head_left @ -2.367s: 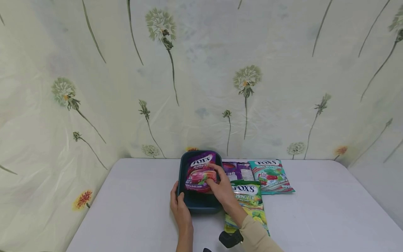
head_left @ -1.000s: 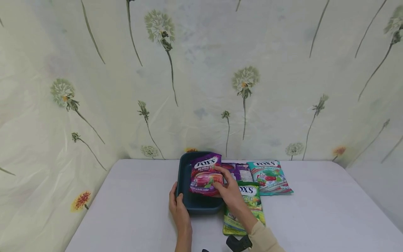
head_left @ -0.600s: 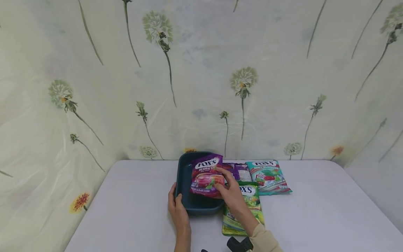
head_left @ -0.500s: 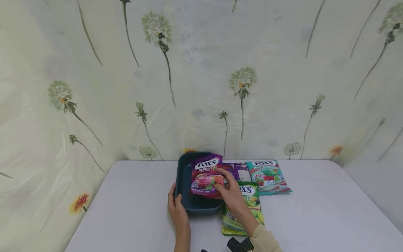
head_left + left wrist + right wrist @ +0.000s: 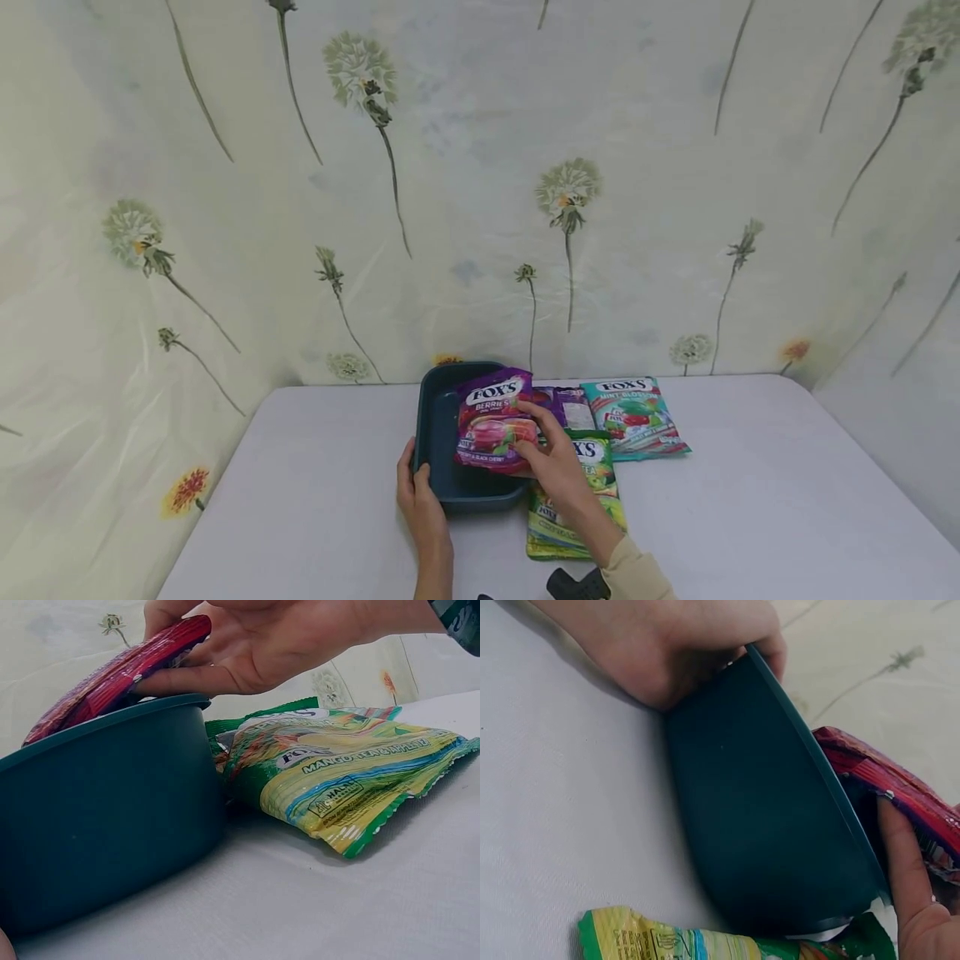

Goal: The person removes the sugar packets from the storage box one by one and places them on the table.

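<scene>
A dark teal plastic tub [image 5: 480, 503] stands on the white table. My left hand [image 5: 424, 510] grips its left side, fingers outside and the thumb near the rim. My right hand [image 5: 561, 475] pinches a purple and red FOX'S Berries candy bag [image 5: 487, 435] by its right edge. In the left wrist view this bag [image 5: 112, 682] sits tilted above the rim, its lower part hidden behind the tub wall [image 5: 112, 802]. The right wrist view shows my finger [image 5: 904, 862] beneath the bag [image 5: 900, 780].
Right of the tub lie green and yellow Spring Tea candy bags [image 5: 573, 529], partly under my right forearm. Behind them are a purple bag [image 5: 576, 408] and a teal Mint Blossom bag [image 5: 637, 419]. A floral sheet [image 5: 465, 167] hangs behind the table.
My right hand has moved the Berries bag rightward over the tub, toward its right rim, then held it nearly still. The left hand stays on the tub. The head view has shifted slightly.
</scene>
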A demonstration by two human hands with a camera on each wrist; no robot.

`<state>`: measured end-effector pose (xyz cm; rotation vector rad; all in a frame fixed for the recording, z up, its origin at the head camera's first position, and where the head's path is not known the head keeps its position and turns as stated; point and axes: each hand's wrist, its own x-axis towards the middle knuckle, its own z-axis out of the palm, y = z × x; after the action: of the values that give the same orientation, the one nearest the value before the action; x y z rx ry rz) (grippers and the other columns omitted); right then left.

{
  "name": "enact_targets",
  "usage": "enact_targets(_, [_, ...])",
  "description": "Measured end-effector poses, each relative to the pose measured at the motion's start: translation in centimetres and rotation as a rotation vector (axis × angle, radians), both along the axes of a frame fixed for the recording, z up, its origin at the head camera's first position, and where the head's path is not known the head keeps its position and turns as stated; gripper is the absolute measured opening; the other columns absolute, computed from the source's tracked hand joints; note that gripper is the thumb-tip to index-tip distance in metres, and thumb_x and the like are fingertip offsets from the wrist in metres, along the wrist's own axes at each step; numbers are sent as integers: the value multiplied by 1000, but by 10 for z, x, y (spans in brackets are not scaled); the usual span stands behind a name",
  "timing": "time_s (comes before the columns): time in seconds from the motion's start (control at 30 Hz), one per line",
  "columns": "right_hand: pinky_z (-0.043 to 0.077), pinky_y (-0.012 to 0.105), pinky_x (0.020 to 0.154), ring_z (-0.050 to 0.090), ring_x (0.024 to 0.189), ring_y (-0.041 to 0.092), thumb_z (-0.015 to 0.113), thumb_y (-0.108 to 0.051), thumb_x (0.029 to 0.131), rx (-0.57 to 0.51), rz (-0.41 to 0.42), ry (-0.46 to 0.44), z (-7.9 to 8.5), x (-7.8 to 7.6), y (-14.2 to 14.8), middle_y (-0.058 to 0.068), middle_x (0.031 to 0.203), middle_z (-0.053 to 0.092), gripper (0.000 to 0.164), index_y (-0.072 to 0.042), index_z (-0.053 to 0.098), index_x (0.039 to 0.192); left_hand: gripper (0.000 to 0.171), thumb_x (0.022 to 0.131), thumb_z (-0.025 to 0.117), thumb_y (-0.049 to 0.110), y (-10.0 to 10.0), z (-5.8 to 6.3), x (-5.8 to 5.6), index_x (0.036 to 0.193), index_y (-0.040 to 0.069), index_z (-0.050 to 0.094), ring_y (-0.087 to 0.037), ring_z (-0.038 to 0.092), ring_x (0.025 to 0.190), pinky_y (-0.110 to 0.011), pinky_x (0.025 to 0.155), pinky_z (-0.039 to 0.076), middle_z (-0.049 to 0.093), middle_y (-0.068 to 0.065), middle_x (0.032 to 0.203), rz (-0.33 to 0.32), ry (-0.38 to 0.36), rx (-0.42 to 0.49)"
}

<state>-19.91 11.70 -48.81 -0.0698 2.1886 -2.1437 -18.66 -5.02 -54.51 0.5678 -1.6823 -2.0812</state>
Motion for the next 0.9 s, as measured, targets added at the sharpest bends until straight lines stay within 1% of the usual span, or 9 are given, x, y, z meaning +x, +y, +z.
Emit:
enact_targets(0.13, [57,40,81,62,107,29,54,-11,93,12,-15,-10,1,0,2,3,145,38,51,-37,43,135,43,98,37,18,0,0,0,140,20,45,-28,35,138,-51,112,31,40,-7,149,1,-1,-9])
enact_targets(0.27, [57,40,83,61,109,29,54,-11,93,21,-30,-27,-1,-1,4,0,147,37,52,-40,44,134,43,98,37,18,-1,-1,0,140,20,45,-28,34,138,-52,113,30,40,-7,149,0,1,-8])
enact_targets(0.37, [56,40,85,59,112,30,54,-11,93,27,-29,-26,-2,-1,6,0,148,36,52,-41,43,134,43,98,37,16,-1,-1,0,140,19,45,-28,34,139,-52,113,29,40,-7,149,-2,7,-1])
enact_targets(0.43, [56,40,86,59,112,30,54,-11,93,20,-29,-25,-2,0,8,-1,148,36,51,-41,44,133,43,98,37,16,-1,-2,0,140,19,45,-27,33,139,-52,113,29,40,-6,149,-4,12,4])
enact_targets(0.67, [56,41,85,57,114,32,52,-8,93,-11,-10,-14,-3,3,12,4,148,35,52,-36,43,136,43,97,38,15,-1,-4,-1,140,17,45,-26,35,138,-50,114,29,41,-6,148,2,26,9])
enact_targets(0.9, [57,40,84,56,114,32,52,-9,93,-13,-26,-18,-1,5,15,1,149,34,51,-35,43,137,43,97,38,14,-2,-4,-1,139,16,46,-25,35,138,-50,114,29,42,-6,148,1,34,4])
